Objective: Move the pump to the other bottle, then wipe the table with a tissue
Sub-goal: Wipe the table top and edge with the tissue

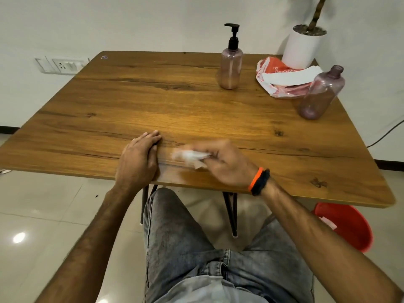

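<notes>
A black pump (233, 36) sits on a pinkish see-through bottle (231, 66) standing at the back middle of the wooden table (131, 101). A second bottle (321, 95) of the same kind stands at the right, its neck bare. Near the front edge my right hand (223, 162) grips a crumpled white tissue (189, 157) against the tabletop; it looks blurred. Just left of it, my left hand (138, 158) rests flat on the table with its fingers straight.
A red and white tissue pack (282, 84) with a white sheet sticking out lies at the back right, in front of a white plant pot (302, 49). A red bucket (347, 226) stands on the floor under the table's right corner. My knees are below the front edge.
</notes>
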Demonstrator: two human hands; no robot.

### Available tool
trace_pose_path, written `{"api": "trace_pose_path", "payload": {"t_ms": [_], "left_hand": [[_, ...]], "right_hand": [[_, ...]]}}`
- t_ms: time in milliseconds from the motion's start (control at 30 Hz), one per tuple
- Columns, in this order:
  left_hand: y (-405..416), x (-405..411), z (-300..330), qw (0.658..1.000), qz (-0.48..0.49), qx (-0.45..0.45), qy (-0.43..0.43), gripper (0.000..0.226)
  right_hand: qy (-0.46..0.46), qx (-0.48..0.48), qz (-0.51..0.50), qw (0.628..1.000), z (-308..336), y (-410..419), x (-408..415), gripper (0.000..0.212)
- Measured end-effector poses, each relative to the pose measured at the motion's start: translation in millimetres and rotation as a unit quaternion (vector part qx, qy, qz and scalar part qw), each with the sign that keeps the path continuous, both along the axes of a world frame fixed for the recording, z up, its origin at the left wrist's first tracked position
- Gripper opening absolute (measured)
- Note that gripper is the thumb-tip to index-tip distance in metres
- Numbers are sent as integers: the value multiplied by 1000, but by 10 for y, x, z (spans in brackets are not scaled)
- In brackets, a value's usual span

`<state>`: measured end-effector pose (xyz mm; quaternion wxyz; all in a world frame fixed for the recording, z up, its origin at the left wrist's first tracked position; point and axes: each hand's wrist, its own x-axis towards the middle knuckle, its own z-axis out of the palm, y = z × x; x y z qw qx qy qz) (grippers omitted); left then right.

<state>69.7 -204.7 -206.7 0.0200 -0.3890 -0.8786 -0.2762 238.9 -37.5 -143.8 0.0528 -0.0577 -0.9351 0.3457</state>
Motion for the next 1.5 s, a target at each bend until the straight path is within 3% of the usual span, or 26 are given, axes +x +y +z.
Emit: {"api": "trace_pose_path", "payload": {"t_ms": [100,200,333,533,633,733,767,800,867,900,1033,1200,1500], "left_hand": [[-2,14,12,1000,5,-1,-3,38],[-8,38,27,1000,7,1,-3,39],[-8,44,35,1000,5,4,-3,38],[2,42,19,1000,9,6,-1,38],[-1,29,10,1000,11,7,2,38],[-7,27,3,1000,8,6,6,37],[-5,26,6,1000,7,6,5,37],[-1,29,6,1000,6,5,5,38],[3,33,2,1000,6,5,5,38],[1,32,-1,1000,7,4,4,38],[-6,22,-8,1000,5,0,6,38],[-7,14,-24,1000,4,7,12,38],[4,22,-30,1000,13,0,18,37]], "right_hand": [[115,37,-111,987,-48,190,-231,48],[83,74,-140,984,-53,304,-417,52],[-34,144,-81,986,-230,263,-566,51],[-55,101,-24,993,-405,1,-135,51],[-10,73,83,994,-411,-271,187,57],[32,-1,106,994,-192,-272,363,60],[66,45,115,990,-88,-238,414,58],[157,113,85,977,30,-197,427,48],[250,50,-7,967,152,-140,430,38],[297,90,-19,950,87,2,343,42],[94,82,-139,982,-55,568,-175,53],[-46,137,-101,984,-347,519,-259,51],[-4,65,40,997,-454,-189,407,59]]}}
